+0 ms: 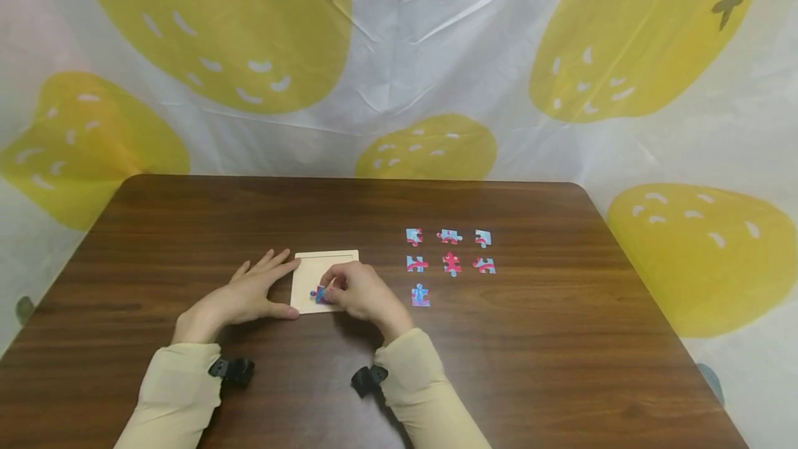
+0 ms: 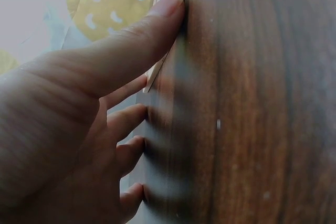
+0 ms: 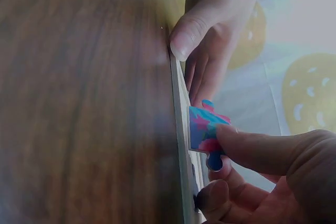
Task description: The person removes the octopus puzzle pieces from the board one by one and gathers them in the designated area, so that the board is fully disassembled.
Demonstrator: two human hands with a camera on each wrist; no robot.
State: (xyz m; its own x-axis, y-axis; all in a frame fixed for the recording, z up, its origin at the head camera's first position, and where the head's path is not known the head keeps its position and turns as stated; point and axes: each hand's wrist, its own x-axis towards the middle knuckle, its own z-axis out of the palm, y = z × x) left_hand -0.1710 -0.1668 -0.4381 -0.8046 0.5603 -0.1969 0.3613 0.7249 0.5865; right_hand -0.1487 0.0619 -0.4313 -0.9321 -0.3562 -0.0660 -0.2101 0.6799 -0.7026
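A shallow square pale wooden tray [image 1: 305,270] lies on the table. My left hand [image 1: 252,295] rests at the tray's left side, fingers spread, with thumb and index finger touching its edge. Over the front part of the tray, my right hand [image 1: 361,294] pinches a blue and pink jigsaw piece [image 3: 205,129] between thumb and fingers. That piece stands tilted close to the tray's surface in the right wrist view; whether it touches is hard to tell. My right hand hides the tray's right part in the head view.
Several loose jigsaw pieces lie in rows right of the tray, among them a red one [image 1: 451,264] and a blue and purple one [image 1: 420,295] nearest me. The brown wooden table [image 1: 548,338] ends at a cloth backdrop [image 1: 399,75] printed with yellow fruit.
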